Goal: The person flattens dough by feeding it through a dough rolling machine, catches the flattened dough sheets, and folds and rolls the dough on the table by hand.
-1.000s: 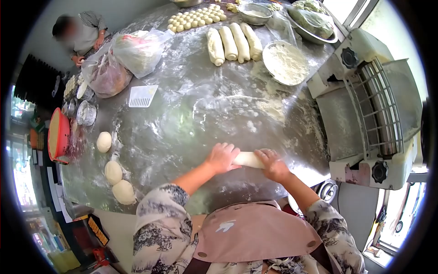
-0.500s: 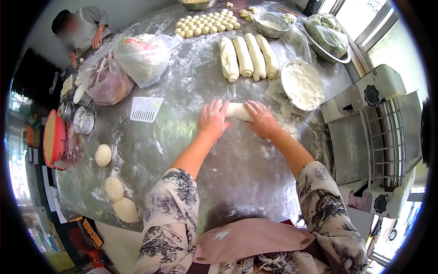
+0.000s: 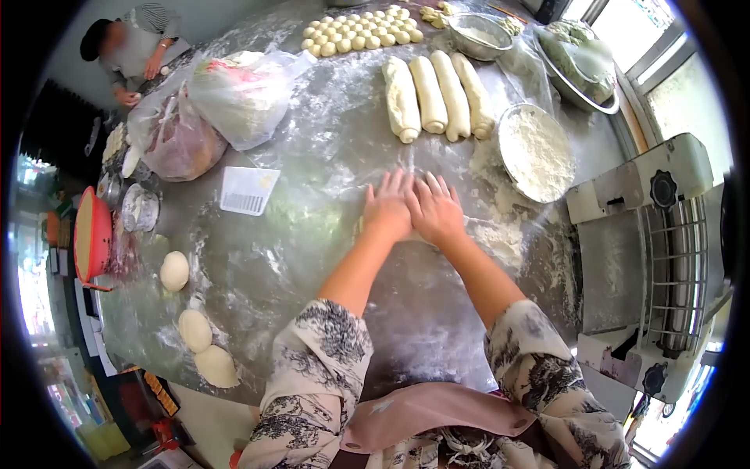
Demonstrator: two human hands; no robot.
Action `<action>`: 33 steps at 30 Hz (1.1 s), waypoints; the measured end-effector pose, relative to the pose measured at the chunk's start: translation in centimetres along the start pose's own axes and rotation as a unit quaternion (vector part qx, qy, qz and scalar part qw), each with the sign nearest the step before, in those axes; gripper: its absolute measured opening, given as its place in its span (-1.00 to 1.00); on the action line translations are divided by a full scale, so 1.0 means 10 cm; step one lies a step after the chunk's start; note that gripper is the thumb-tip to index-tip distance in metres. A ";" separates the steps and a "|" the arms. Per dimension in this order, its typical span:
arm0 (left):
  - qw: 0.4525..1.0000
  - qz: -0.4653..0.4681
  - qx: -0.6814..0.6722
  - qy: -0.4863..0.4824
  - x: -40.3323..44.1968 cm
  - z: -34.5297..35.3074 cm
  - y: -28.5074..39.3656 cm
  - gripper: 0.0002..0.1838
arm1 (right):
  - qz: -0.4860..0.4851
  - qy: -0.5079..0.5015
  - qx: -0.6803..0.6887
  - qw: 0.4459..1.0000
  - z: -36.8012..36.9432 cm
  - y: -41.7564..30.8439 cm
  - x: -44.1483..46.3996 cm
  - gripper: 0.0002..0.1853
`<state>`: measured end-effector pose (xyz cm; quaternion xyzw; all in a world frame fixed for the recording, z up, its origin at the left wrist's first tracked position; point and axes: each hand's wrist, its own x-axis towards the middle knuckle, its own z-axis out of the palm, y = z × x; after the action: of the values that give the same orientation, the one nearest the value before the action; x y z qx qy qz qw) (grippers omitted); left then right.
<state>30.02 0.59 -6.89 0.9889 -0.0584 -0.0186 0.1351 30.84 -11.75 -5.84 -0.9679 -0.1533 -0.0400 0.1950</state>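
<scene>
My left hand (image 3: 388,209) and my right hand (image 3: 436,209) lie flat, side by side, with fingers stretched forward. Beneath both palms is a roll of dough (image 3: 417,236), mostly covered; only slivers of it show. Neither hand is wrapped round anything. Beyond the fingers, several thick dough rolls (image 3: 434,98) lie in a row. A bowl of flour (image 3: 537,152) stands to the right of them. To the left of my hands lies a translucent plastic scraper (image 3: 249,191).
Dough balls (image 3: 174,271) sit at the left front. Filled plastic bags (image 3: 238,102), a red basin (image 3: 93,234) and many small dough pieces (image 3: 361,33) stand farther off. A roller machine (image 3: 673,266) borders the right side. Another person (image 3: 137,47) works at the far left.
My hands have come together from the ends of the dough roll to its middle, now covering it. The view has shifted slightly. The other person's hands have moved a little.
</scene>
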 end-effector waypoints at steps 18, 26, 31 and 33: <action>0.979 -0.029 -0.178 0.100 -2.29 -0.58 0.52 -0.61 | -0.013 -0.110 0.049 0.993 -1.00 -0.36 -1.92 -0.72; 0.995 -0.026 -0.092 0.017 -2.53 -0.17 0.57 -0.56 | -0.127 -0.037 0.016 0.991 -0.22 -0.31 -2.19 -0.59; 0.980 0.010 -0.077 0.185 -3.26 0.14 0.65 -0.45 | -0.135 -0.021 -0.023 0.990 -0.37 -0.37 -3.00 -0.47; 0.978 -0.009 -0.082 0.191 -3.26 0.19 0.65 -0.44 | -0.119 -0.024 -0.033 0.992 -0.32 -0.35 -3.02 -0.43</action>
<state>-3.11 -2.16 -6.25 0.9602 -0.0205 0.1650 0.2246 0.97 -18.40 -5.75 -0.9492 -0.2710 -0.0450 0.1533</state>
